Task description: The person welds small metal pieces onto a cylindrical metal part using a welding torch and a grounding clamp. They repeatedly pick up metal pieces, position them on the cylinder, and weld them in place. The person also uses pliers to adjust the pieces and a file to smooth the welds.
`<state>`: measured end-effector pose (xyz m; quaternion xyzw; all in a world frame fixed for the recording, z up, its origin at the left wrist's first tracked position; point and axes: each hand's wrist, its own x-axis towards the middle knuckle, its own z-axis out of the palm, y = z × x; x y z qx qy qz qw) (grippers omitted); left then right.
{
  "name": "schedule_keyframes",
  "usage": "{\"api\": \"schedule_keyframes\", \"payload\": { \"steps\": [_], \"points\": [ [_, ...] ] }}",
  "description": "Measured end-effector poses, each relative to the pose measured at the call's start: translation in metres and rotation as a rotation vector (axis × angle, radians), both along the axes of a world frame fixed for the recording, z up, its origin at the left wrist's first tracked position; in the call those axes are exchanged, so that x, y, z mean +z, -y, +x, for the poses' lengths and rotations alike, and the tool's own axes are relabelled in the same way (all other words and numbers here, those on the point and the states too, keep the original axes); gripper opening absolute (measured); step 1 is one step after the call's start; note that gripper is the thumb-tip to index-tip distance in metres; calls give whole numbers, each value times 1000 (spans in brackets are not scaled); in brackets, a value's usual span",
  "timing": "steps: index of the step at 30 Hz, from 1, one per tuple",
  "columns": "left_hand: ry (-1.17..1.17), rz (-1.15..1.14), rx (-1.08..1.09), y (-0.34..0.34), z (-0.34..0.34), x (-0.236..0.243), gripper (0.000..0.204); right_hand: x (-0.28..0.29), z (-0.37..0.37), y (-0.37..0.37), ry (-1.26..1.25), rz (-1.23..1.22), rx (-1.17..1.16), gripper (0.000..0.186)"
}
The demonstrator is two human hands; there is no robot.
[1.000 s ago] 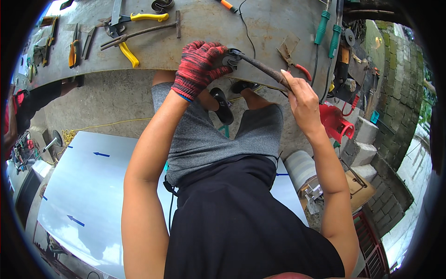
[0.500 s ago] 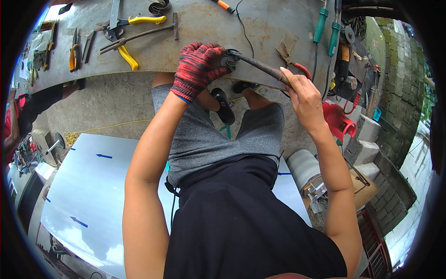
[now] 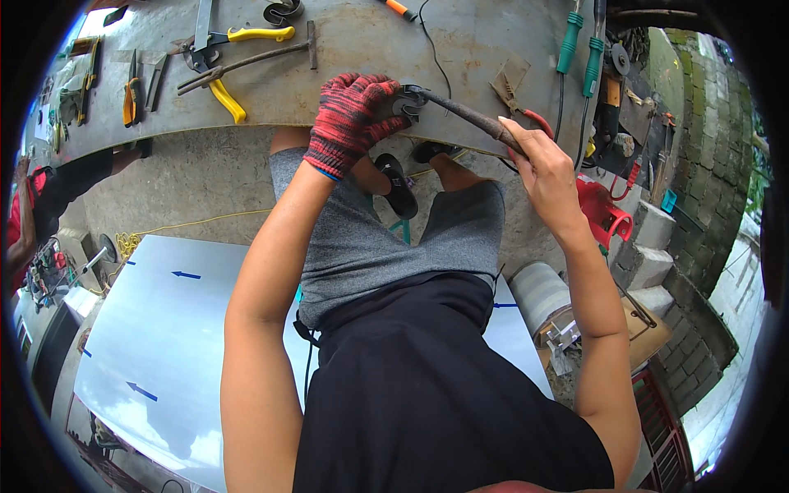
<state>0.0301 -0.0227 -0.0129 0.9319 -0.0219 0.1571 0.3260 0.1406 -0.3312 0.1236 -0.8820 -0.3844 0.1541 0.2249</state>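
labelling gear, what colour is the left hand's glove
The glove is mottled red and black; head view.

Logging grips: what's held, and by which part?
Right hand: dark tool, by its near end. Gloved left hand: apparently a metal piece, by its left side.

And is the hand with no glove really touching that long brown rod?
Touching: the head view shows the bare right hand with its thumb and fingers closed on the end of the long brown rod.

Left grip (image 3: 355, 111): red-black knit glove (image 3: 345, 131), blue-edged; black top (image 3: 444, 394); grey shorts (image 3: 386, 242).
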Motion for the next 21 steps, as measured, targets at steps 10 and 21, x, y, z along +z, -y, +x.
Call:
{"api": "schedule_keyframes", "payload": {
  "steps": [10,21],
  "points": [
    [50,-36,-6,0,2,3,58,-2,0,3,1,16,18,63],
    [25,-3,9,2,1,2,60,7,2,9,-74,2,-22,63]
  ]
}}
